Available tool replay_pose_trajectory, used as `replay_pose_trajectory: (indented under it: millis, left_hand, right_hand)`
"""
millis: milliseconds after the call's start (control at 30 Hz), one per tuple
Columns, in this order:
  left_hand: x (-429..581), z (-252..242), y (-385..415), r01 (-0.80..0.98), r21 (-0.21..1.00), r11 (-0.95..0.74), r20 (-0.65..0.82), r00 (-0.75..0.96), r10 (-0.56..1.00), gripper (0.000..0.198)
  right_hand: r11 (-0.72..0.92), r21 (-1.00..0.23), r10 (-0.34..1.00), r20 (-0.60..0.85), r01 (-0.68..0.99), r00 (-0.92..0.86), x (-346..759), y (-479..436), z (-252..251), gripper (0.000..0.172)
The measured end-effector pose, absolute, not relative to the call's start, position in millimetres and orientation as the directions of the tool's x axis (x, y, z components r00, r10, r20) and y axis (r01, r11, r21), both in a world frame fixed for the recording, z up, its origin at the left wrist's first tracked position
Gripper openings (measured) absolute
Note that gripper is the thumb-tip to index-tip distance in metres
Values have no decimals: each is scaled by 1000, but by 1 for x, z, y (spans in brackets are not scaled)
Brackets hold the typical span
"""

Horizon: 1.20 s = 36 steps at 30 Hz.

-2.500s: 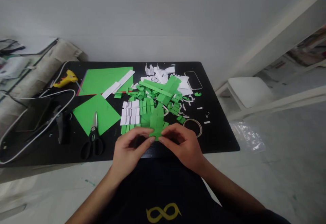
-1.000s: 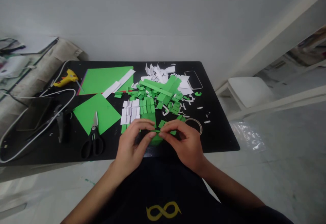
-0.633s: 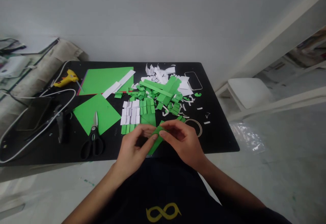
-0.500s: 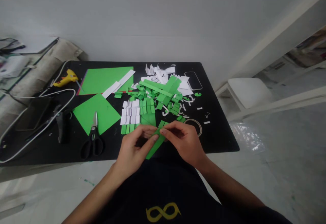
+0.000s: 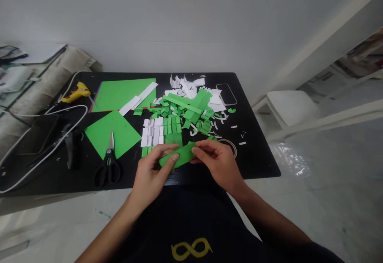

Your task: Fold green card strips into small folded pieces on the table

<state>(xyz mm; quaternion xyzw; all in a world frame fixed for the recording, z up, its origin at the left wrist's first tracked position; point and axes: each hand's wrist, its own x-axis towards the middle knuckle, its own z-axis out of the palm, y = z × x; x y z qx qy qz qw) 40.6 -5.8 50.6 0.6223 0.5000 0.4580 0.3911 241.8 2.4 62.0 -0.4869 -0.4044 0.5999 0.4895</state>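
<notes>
Between my two hands a green paper strip (image 5: 184, 155) is held above the table's front edge, tilted slightly up to the right. My left hand (image 5: 154, 168) pinches its left part, thumb on top and fingers behind. At the strip's right end my right hand (image 5: 220, 163) grips it between thumb and fingers. Just beyond lies a green sheet (image 5: 174, 138) bearing rows of folded white pieces (image 5: 152, 131) and folded green pieces (image 5: 172, 125). Behind that is a heap of cut green paper (image 5: 194, 111) with white scraps (image 5: 188, 85) at the back.
Black-handled scissors (image 5: 109, 163) rest partly on a green square sheet (image 5: 121, 129). Further left are a yellow glue gun (image 5: 78, 92), a white cable (image 5: 70, 129) and a black-handled tool (image 5: 70, 145). A tape roll (image 5: 235, 148) lies by my right hand. A white stool (image 5: 290, 107) stands right of the table.
The green strip has turned from steeply slanted to nearly level. My left hand has shifted slightly left along with it, and the right hand still grips its end.
</notes>
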Motion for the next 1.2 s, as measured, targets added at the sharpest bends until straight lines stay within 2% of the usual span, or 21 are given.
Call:
replay_pose_trajectory:
  millis: [133, 467, 700, 867, 1033, 1200]
  left_hand:
    - [38, 44, -6, 175, 979, -105, 98, 45, 994, 17]
    - [39, 51, -8, 236, 955, -180, 172, 53, 984, 11]
    - [37, 52, -9, 316, 920, -233, 237, 26, 971, 11]
    - [36, 51, -9, 327, 917, -228, 238, 11, 971, 10]
    - [36, 53, -9, 319, 918, -234, 236, 35, 971, 9]
    - [33, 51, -8, 311, 923, -226, 223, 44, 974, 12]
  right_hand:
    - [-216, -951, 976, -208, -219, -63, 241, 2, 61, 35]
    - [-173, -980, 980, -161, -96, -120, 241, 7, 72, 27]
    - [-199, -970, 975, -182, -137, -126, 242, 8, 72, 29]
    - [-183, -975, 975, -162, -129, -152, 243, 9, 71, 27]
    - [-95, -995, 991, -92, -29, -98, 244, 9, 71, 24]
    - [-105, -993, 987, -99, -50, -123, 244, 9, 71, 24]
